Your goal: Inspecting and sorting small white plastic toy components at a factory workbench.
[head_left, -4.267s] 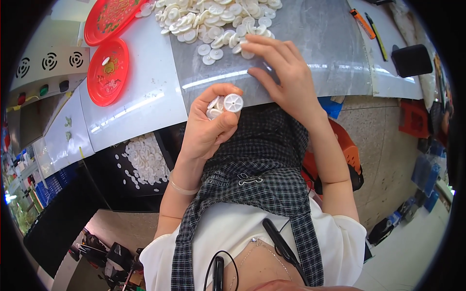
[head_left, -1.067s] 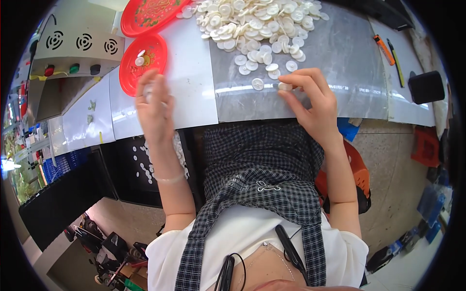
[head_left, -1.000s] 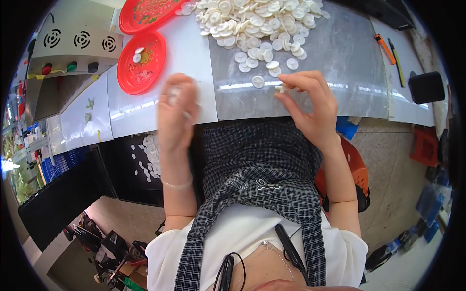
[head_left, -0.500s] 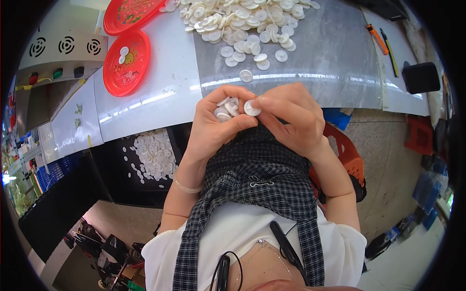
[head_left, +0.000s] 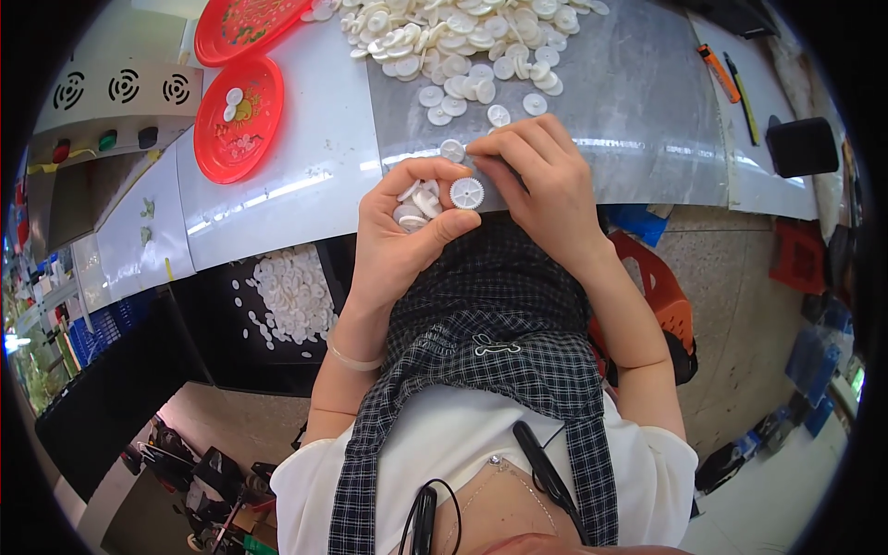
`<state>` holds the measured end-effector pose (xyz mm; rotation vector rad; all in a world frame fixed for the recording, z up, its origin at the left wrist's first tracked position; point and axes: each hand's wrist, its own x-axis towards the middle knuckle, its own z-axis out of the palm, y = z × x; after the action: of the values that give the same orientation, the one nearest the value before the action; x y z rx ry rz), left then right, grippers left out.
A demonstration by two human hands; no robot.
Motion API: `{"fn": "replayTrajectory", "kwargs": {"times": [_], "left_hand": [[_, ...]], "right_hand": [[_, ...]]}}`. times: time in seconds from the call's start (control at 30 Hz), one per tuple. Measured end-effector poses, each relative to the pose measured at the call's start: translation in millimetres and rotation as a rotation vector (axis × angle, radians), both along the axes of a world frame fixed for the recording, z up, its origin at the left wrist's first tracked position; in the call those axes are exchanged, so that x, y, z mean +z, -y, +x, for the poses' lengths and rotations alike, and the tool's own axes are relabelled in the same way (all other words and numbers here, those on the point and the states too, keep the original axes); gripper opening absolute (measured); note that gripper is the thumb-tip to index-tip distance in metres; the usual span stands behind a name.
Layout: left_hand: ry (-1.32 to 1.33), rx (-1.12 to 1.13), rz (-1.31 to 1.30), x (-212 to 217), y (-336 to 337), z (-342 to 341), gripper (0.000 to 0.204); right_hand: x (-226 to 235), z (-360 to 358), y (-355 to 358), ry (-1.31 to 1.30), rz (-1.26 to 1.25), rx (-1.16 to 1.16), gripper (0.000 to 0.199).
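Observation:
My left hand [head_left: 393, 217] is closed around several small white plastic discs [head_left: 418, 203] lying in its palm. Between its thumb and index finger it pinches a white toothed gear [head_left: 467, 193], face up with its spokes showing. My right hand [head_left: 546, 180] is at the table's near edge, thumb and index finger close together at the rim of another white gear [head_left: 452, 150]. How firmly they grip that gear is hard to see. Beyond my hands, a large heap of white gears [head_left: 444, 55] covers the far part of the grey mat, with loose ones scattered toward me.
Two red plates stand at the left; the nearer plate [head_left: 213, 153] bears two white pieces. Below the table at left, a black tray [head_left: 213, 324] holds a pile of white discs. An orange cutter [head_left: 719, 72], a pen [head_left: 742, 99] and a black block [head_left: 803, 149] are at the right.
My right hand has moved away from the gear in my left fingers, up to the table edge. The gear there has shifted left. The pinched gear now faces up.

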<state>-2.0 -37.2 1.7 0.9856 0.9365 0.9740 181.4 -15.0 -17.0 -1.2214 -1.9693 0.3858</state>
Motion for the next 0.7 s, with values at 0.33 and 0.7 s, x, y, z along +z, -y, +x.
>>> {"fn": "replayTrajectory", "kwargs": {"times": [0.33, 0.7], "left_hand": [[0.546, 0.039, -0.237, -2.6, -5.7, -11.9, 0.034], [0.556, 0.002, -0.178, -11.4, -11.0, -12.9, 0.031]], "right_hand": [[3.7, -17.6, -8.5, -0.012, 0.068, -0.020, 0.023], [8.1, -11.5, -1.3, -0.394, 0.153, 0.137, 0.020]]}}
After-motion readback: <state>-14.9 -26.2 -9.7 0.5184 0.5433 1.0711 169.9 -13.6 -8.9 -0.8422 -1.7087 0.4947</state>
